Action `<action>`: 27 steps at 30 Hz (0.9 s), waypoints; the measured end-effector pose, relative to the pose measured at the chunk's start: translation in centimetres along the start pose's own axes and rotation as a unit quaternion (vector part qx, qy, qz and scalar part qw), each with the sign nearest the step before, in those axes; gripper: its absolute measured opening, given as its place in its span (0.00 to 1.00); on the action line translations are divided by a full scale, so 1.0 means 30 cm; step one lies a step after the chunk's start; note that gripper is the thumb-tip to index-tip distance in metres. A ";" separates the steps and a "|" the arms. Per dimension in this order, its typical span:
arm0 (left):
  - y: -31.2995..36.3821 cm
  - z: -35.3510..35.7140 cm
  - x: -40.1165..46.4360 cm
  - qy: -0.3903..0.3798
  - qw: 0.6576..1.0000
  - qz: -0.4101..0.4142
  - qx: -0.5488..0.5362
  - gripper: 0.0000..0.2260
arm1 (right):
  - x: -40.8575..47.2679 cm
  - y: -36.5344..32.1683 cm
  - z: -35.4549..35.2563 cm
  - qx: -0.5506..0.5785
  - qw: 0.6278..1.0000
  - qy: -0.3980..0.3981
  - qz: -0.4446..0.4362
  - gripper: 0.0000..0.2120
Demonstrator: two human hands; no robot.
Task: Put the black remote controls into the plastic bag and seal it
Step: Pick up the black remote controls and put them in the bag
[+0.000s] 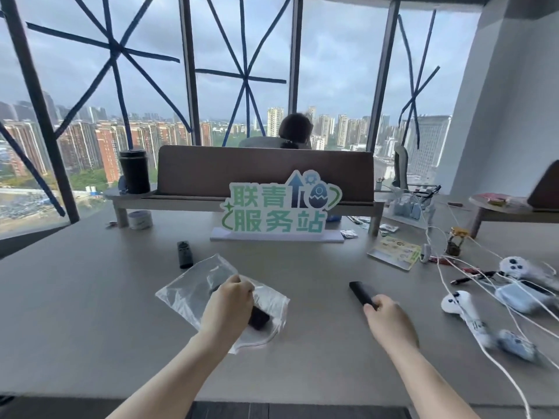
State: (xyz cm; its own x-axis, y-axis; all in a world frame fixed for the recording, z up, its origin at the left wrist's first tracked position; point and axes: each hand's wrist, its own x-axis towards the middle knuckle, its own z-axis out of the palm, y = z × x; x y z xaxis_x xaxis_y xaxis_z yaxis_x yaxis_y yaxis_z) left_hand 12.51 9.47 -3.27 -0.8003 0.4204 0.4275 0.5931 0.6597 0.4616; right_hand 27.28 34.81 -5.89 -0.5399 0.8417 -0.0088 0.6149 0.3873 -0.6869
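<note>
Fingers of the left hand are curled around a glossy black remote lying partly inside the crinkled clear plastic bag, while the right hand pinches the near end of a second slim, matte black remote lying flat on the smooth grey table. A third remote lies just beyond the bag's far corner. Open tabletop stretches left of the bag and between the hands; white cables and white game controllers crowd the right side.

three black remotes, one plastic bag, two hands
</note>
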 end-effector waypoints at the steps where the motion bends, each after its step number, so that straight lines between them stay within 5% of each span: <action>1: 0.003 0.004 -0.006 -0.003 1.000 -0.002 0.006 0.09 | 0.024 0.034 -0.015 -0.039 0.999 0.015 0.026 0.19; 4: 0.008 0.006 -0.044 -0.014 0.999 -0.010 0.028 0.12 | 0.063 0.088 -0.023 -0.112 0.992 0.009 0.058 0.24; 8: 0.004 0.008 -0.082 -0.036 0.998 -0.038 0.038 0.13 | 0.080 0.083 0.015 -0.138 0.989 -0.008 0.047 0.18; 12: -0.006 0.019 -0.098 -0.032 0.998 -0.049 0.030 0.10 | 0.023 0.031 0.006 0.082 0.985 -0.144 0.050 0.11; 15: -0.005 0.028 -0.088 -0.024 0.998 -0.050 0.001 0.09 | -0.083 -0.019 -0.046 0.274 0.919 -0.274 0.072 0.13; 19: 0.019 0.027 -0.057 -0.012 0.999 -0.038 -0.021 0.10 | -0.215 -0.121 -0.062 0.228 0.885 -0.402 0.054 0.13; 24: 0.004 0.012 -0.048 0.015 0.998 -0.039 -0.043 0.10 | -0.283 -0.265 0.112 0.206 0.892 -0.401 -0.031 0.13; 27: -0.064 -0.022 -0.041 0.024 0.996 -0.059 -0.065 0.10 | -0.300 -0.302 0.188 0.249 0.914 -0.316 -0.053 0.11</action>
State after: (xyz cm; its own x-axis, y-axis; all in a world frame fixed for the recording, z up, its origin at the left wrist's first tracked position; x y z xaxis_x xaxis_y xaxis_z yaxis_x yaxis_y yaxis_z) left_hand 12.42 7.28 -4.18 -0.8621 0.3129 0.3987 0.5038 0.6151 0.6065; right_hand 23.32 21.60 -3.69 -0.9026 0.3621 -0.2327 0.2866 0.1023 -0.9526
